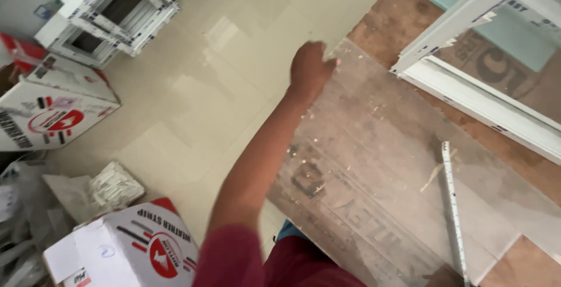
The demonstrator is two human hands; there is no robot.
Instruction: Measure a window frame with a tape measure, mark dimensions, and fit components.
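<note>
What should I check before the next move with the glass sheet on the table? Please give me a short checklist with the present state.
1. Left hand on the far corner of the glass sheet: ok, it rests at the corner; the grip itself is blurred.
2. Right hand in view: not ok, it is not visible.
3. Sheet lies flat on the wooden table: ok, though its near edge seems to overhang.
4. Sheet surface clean: not ok, small chips and dust lie on it.
5. Metal ruler off the sheet: not ok, it lies on it.
6. White window frame apart from the sheet: cannot tell.
</note>
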